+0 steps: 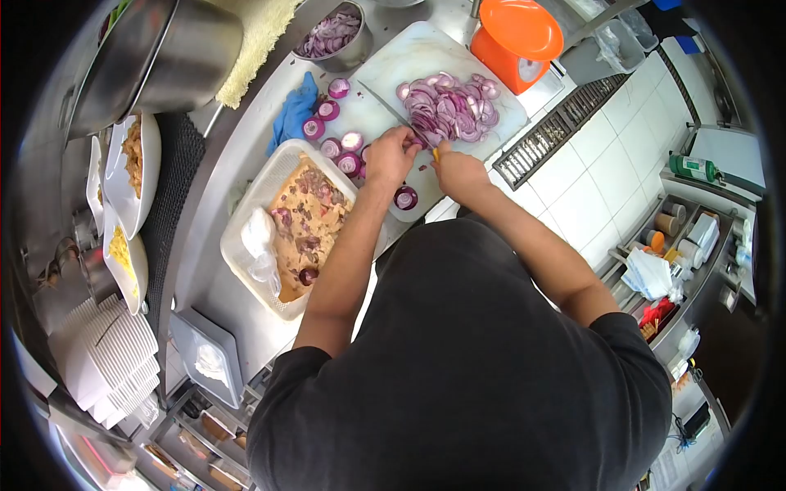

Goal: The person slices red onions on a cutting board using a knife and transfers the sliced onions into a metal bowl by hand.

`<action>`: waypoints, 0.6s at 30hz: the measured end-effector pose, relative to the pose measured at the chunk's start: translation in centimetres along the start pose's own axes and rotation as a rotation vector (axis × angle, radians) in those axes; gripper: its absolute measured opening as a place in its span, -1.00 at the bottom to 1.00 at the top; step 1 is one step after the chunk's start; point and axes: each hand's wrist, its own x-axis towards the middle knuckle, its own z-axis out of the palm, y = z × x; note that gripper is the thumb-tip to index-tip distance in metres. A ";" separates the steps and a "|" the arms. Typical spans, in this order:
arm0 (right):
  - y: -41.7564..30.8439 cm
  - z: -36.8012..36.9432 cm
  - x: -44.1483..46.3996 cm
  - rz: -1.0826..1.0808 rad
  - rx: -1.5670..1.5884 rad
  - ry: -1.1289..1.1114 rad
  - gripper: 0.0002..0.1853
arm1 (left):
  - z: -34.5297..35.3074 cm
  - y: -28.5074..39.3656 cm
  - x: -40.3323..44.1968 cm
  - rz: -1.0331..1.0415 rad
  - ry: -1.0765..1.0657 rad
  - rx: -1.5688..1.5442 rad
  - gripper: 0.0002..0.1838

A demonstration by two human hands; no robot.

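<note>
My right hand [460,173] is closed around the yellow handle of a knife [385,104], whose long blade points to the upper left over the white cutting board [393,61]. Close beside the blade, my left hand [390,157] has its fingers bent onto a red onion [418,142], mostly hidden by them. A heap of sliced red onion [452,106] lies just beyond the knife. Several cut onions [350,141] rest along the board's left side, and a single onion half [405,197] sits near the front edge below my hands.
A white plastic basket [237,237] with onion scraps and a plastic bag stands left of my forearm. Near the board lie a blue cloth [295,110] and a metal container [360,41] of sliced onion. An orange scale [517,37] stands at the far right.
</note>
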 end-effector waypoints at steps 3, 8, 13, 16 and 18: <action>0.2 -1.2 0.5 -0.027 -0.012 -0.018 -0.62 | -0.2 -0.1 0.0 0.004 -0.003 0.016 -0.73; -0.1 -2.3 -0.8 -0.031 -0.026 -0.013 -0.61 | 0.1 -0.2 0.2 0.000 0.001 0.033 -0.72; 0.8 0.7 0.6 0.008 0.046 0.012 -0.60 | -0.2 0.1 0.2 0.009 -0.003 0.033 -0.73; 1.8 0.2 0.7 -0.033 0.029 0.030 -0.60 | -0.4 0.7 0.5 0.031 -0.025 0.089 -0.75; 2.3 -0.9 0.0 -0.025 -0.005 0.038 -0.61 | -0.4 0.7 0.8 0.059 -0.028 0.141 -0.76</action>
